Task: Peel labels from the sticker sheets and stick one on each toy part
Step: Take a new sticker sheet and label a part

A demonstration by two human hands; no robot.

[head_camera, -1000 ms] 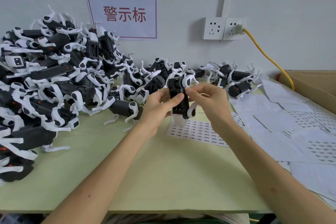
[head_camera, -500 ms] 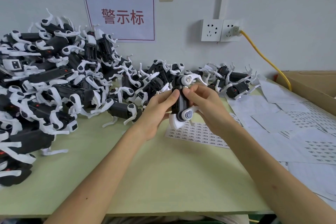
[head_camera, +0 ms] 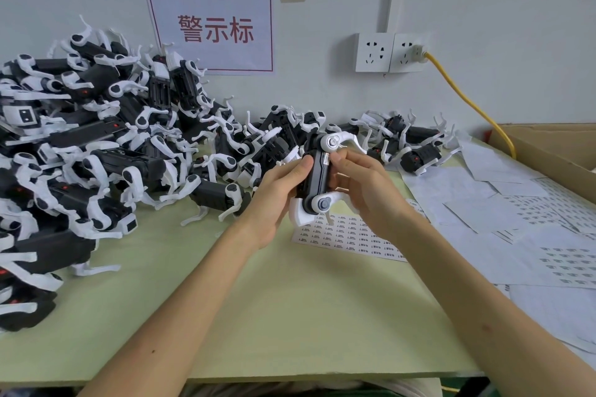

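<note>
Nearest to us, the pale green table (head_camera: pixel 290 316) carries both forearms forward. The left hand (head_camera: pixel 274 193) grips the black plastic toy part with white curved legs (head_camera: pixel 317 180) from its left side, with the fingers curled behind the body and the thumb laid on the front. The right hand (head_camera: pixel 364 190) holds the same toy part from the right with its fingers wrapped round it. Its uppermost fingertip rests just beside a small white label (head_camera: pixel 326 158) on the upper edge of the body.

Change: one second ago the toy part showed us its flat black face. It has since been rotated between the hands, so the side with the two round white leg joints now faces us and the label has come into view. We judge that the label is already stuck and is being pressed down or checked. This toy part is close to finished.

Just below the hands, the white sticker sheet printed with rows of small labels (head_camera: pixel 348 237) lies flat on the table, unmoved. Beyond the left hand rises the heap of black-and-white toy parts (head_camera: pixel 96 155). Beyond the right hand lie loose white backing sheets (head_camera: pixel 516 219).
</note>
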